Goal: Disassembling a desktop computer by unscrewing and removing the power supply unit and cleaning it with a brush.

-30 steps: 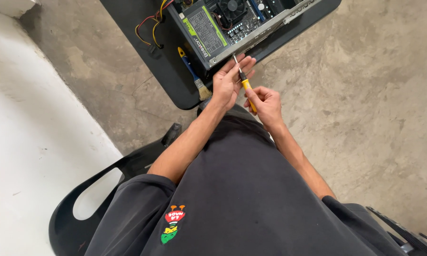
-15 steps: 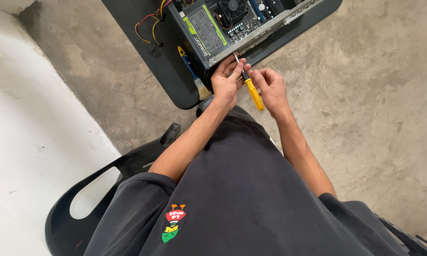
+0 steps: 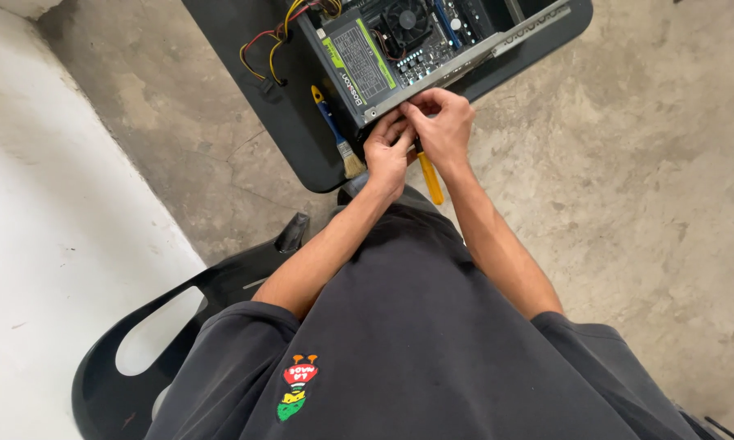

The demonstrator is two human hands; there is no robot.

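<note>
Top centre of frame, my left hand (image 3: 386,155) and right hand (image 3: 442,122) pinch together at the open computer case (image 3: 432,49) edge. A yellow-handled screwdriver (image 3: 430,179) pokes out below; honestly can't tell who's gripping it. A brush (image 3: 334,130) lies just left on the black table (image 3: 285,122).

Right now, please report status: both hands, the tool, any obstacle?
Left hand and right hand together at computer case edge. Yellow-handled screwdriver under right hand; grip hidden. Brush lies beside, apart.

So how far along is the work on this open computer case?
Done: the computer case lies open on the black table. In hand: left hand and right hand meet at its near edge, yellow-handled screwdriver beneath. Left: unclear; the brush lies unused.
</note>
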